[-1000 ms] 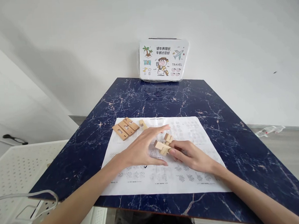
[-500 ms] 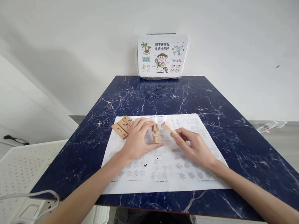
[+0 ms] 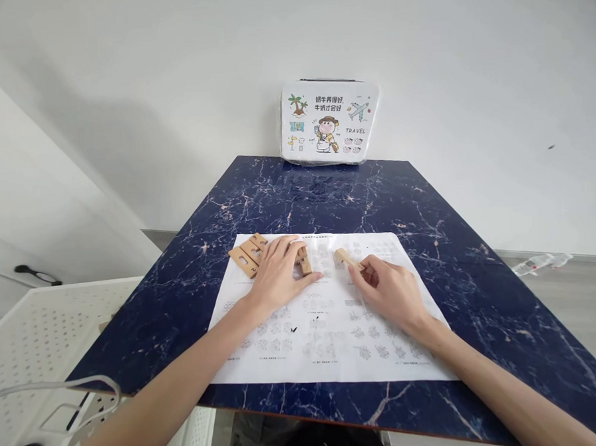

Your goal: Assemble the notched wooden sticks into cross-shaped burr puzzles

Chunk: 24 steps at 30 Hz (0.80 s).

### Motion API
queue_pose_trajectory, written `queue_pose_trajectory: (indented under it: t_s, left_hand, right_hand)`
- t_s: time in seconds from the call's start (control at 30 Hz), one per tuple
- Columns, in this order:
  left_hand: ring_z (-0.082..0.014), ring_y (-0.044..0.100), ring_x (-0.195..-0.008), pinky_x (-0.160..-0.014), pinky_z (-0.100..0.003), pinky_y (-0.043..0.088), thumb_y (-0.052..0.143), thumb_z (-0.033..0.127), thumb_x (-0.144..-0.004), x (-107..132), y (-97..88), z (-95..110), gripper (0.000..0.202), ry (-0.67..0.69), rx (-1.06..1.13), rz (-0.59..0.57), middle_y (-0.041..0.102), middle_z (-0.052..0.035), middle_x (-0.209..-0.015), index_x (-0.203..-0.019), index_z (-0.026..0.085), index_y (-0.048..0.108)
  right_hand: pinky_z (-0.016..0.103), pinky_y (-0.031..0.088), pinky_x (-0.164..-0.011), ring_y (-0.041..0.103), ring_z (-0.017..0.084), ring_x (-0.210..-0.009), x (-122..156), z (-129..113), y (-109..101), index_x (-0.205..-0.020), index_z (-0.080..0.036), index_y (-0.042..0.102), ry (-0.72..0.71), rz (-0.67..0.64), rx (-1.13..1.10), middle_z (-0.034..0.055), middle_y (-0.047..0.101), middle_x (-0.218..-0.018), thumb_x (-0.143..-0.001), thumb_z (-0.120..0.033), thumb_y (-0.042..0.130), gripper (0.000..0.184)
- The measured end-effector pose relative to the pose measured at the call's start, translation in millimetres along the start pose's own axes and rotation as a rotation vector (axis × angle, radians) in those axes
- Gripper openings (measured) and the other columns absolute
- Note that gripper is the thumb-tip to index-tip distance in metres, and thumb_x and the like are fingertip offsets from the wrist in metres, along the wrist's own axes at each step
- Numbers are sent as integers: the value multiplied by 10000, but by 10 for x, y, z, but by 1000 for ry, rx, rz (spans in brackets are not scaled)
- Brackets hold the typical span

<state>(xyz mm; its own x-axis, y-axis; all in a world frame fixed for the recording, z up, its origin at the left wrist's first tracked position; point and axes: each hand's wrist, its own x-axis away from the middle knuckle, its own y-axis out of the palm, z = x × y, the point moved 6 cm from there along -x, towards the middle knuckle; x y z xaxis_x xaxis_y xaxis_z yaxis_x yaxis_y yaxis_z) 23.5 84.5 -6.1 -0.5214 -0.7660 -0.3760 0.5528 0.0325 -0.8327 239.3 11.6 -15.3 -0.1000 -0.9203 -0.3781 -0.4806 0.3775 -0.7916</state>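
Observation:
My left hand (image 3: pixel 275 271) curls over a notched wooden block (image 3: pixel 305 264), its thumb and index finger around the piece, which is partly hidden. Left of that hand, numbered wooden puzzle pieces (image 3: pixel 247 255) with cut-outs lie side by side, partly under the fingers. My right hand (image 3: pixel 388 285) pinches the near end of a light wooden stick (image 3: pixel 346 256) between thumb and fingers, low over the sheet. Beneath both hands is a white instruction sheet (image 3: pixel 306 372) printed with small diagrams.
The sheet lies on a dark blue marbled table (image 3: pixel 327 201). A white cartoon-printed case (image 3: pixel 330 123) stands at the far edge against the wall. At left is a white perforated stand (image 3: pixel 29 337) with a cable (image 3: pixel 51 383). A clear plastic wrapper (image 3: pixel 540 263) lies right of the table.
The notched block stood upright by my left hand and is now tipped down among the other pieces. My right hand has lowered the stick and shifted slightly right. The view has tilted slightly.

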Motion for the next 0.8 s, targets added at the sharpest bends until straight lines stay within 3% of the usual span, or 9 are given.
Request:
queue_pose_trajectory:
  t_s: [0.23, 0.47, 0.8]
  left_hand:
    - [-394, 491, -1388, -1161, -595, 398, 798, 613, -837, 14, -25, -46, 751, -42, -19, 6, 535, -165, -1469, -1383, 206, 481]
    - [-375, 546, -1334, -1125, -573, 440, 828, 582, -822, 18, -20, -40, 737, -40, 61, -9, 588, -134, -1410, -1380, 237, 491]
    - [-347, 597, -1273, -1039, -530, 520, 776, 576, -874, 5, 8, 11, 507, 0, 126, -102, 584, -111, -1391, -1196, 239, 577]
  right_hand:
    - [307, 356, -518, 564, 172, -524, 36, -103, 68, -831, -230, 586, -100, -130, -65, 31, 675, -665, -1023, -520, 553, 350]
    - [335, 350, -549, 508, 162, -525, 57, -155, 89, -702, -244, 492, -197, -172, -29, 24, 622, -629, -1021, -490, 570, 411]
    - [334, 359, -576, 522, 170, -567, 49, -150, 118, -740, -236, 525, -192, -199, -30, 25, 632, -675, -1010, -477, 620, 374]
